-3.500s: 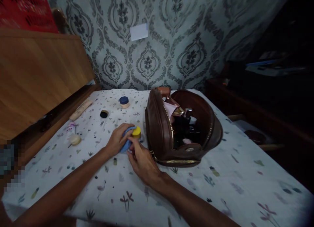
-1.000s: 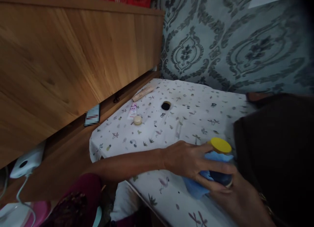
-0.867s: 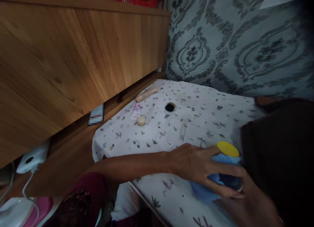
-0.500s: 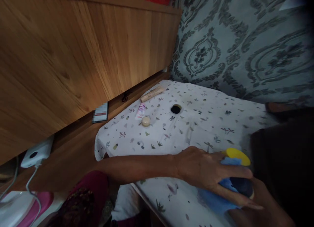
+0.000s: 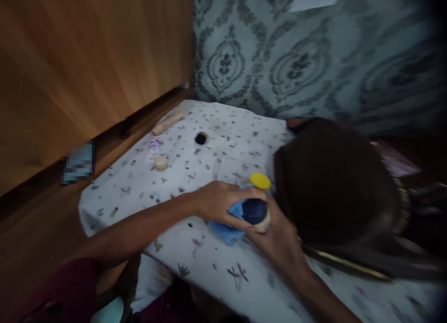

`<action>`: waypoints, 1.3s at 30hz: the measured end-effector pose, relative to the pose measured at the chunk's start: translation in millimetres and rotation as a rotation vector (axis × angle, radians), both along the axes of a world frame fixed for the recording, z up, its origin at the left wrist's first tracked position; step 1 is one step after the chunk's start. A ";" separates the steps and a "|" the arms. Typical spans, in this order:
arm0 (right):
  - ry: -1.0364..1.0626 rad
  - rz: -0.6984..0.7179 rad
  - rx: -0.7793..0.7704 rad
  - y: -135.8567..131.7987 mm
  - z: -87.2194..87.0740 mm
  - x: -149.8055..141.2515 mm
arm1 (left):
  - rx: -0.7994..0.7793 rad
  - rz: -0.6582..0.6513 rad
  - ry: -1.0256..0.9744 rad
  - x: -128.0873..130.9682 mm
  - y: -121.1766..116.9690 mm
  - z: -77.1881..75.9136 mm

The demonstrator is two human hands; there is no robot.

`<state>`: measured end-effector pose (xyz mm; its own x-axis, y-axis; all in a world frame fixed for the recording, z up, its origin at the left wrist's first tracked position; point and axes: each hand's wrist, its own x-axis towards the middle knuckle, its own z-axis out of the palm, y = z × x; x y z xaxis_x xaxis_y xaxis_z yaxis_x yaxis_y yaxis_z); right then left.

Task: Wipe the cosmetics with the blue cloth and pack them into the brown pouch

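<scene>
My left hand (image 5: 218,202) comes in from the left with its fingers curled over a blue cloth (image 5: 226,232), pressing it against a rounded container with a dark blue top (image 5: 254,211) and a pale rim. From the lower right, my right hand (image 5: 275,234) grips that same container; its exact kind is unclear. Just behind the fingers shows a flat yellow disc (image 5: 260,181), its lower part hidden. Both hands are over a table covered with a white printed cloth (image 5: 223,281).
A dark brown bag (image 5: 335,183) with a gold zip stands close on the right. Farther left lie a small round cream container (image 5: 161,162), a pink-and-white tube (image 5: 153,148) and a beige tube (image 5: 169,122). A dark round hole (image 5: 200,138) shows in the tabletop. A wooden cabinet (image 5: 104,48) borders the left.
The view has swung right, bringing more of the brown bag into sight. My left fingers, spread over the container before, now sit more to its left side, and more of the dark top shows.
</scene>
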<state>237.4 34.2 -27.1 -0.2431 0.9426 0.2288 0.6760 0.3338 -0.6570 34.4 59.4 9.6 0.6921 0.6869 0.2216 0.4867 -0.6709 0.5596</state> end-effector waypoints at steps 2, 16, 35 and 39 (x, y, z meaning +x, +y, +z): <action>0.039 -0.001 0.020 -2.5 2.7 -0.8 | -0.024 0.024 -0.022 2.9 0.3 -3.6; 0.477 0.213 -0.132 -2.5 7.8 4.9 | 0.025 0.173 -0.249 -4.5 3.9 -16.2; 0.331 0.203 0.167 -6.4 5.2 6.1 | -0.029 0.192 -0.311 0.2 1.3 -10.4; 0.406 0.214 0.056 -6.3 6.0 6.0 | 0.026 0.172 -0.334 1.6 0.3 -6.8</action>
